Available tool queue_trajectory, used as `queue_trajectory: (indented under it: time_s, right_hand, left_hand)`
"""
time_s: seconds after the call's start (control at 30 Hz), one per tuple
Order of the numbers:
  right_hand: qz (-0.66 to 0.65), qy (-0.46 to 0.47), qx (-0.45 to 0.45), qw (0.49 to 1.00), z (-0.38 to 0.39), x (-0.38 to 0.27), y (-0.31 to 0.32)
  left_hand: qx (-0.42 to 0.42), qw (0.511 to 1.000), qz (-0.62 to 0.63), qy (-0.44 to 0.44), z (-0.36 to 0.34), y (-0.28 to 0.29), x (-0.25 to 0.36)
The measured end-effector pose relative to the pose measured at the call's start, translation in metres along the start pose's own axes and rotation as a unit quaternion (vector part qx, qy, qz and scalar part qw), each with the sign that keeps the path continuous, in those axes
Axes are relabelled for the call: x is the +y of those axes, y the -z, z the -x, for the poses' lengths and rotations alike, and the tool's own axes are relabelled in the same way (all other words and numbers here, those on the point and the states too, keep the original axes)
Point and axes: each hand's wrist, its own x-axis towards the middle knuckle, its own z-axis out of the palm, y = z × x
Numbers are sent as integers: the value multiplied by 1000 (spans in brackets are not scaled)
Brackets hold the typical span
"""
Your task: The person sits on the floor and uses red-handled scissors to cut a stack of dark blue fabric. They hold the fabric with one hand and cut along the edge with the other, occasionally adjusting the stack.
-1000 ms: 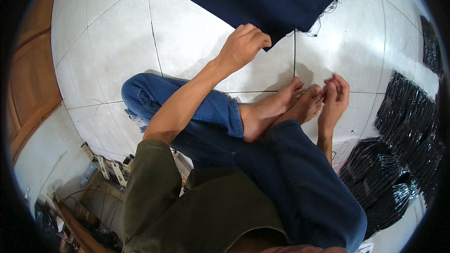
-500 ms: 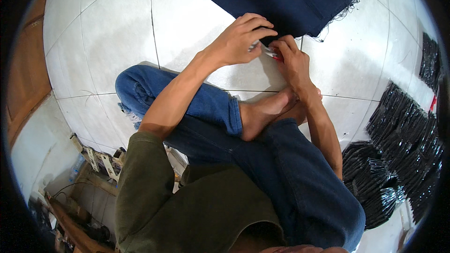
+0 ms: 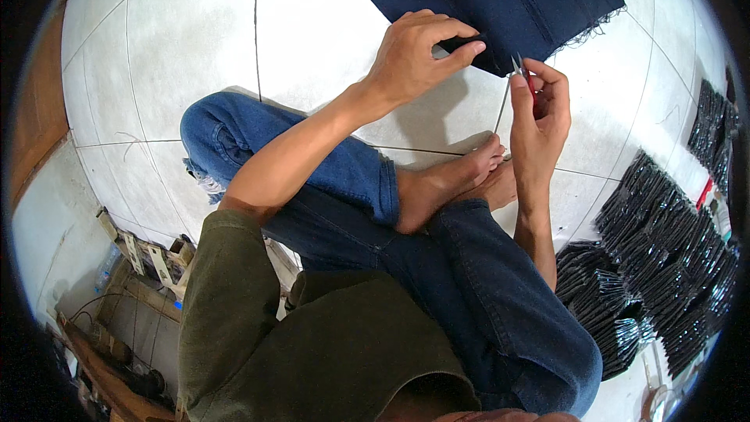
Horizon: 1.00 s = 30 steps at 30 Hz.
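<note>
A navy cloth panel (image 3: 500, 0) with stitched seams and a frayed right edge lies on the tiles ahead of me. My left hand (image 3: 414, 59) pinches its near left edge between thumb and fingers, lifting a small fold there. In my right hand (image 3: 541, 113) is a pair of red-handled thread snips (image 3: 530, 84), gripped between thumb and fingers. Their pointed metal blades stand slightly apart, tips upward, close beside the panel's near corner. Part of the handle is hidden by my fingers.
My crossed legs in blue jeans (image 3: 312, 172) and bare feet (image 3: 445, 180) are just below the hands. Stacks of shiny black packets (image 3: 656, 242) lie at the right, a small red item (image 3: 705, 191) among them. A wooden frame with metal brackets (image 3: 148, 266) stands lower left.
My right hand has drawn away to the right from my left hand, bringing the snips into plain sight. My left thumb has come forward over the cloth edge. In the picture the cloth sits slightly further right.
</note>
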Motion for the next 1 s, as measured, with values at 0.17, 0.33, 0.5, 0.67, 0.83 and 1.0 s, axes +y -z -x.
queue_trajectory:
  time_s: [0.17,0.33,0.5,0.67,0.83,1.0]
  right_hand:
    - [-52,-25,-19,998,-7,-11,-12]
    - [-34,-45,-42,997,-10,-8,-12]
    - [-41,-57,-38,997,-8,-10,-12]
    - [-45,-57,-34,997,-8,-12,-13]
    - [-60,-67,-39,995,-7,-12,-13]
    - [-159,-79,19,984,-7,-1,0]
  left_hand:
    - [0,998,-34,-47,1,1,5]
    - [11,995,-47,-90,2,0,3]
    - [11,992,-60,-112,2,-1,5]
    - [6,991,-69,-117,3,-1,6]
    - [2,991,-65,-119,3,-1,6]
    - [-9,989,-70,-127,3,5,7]
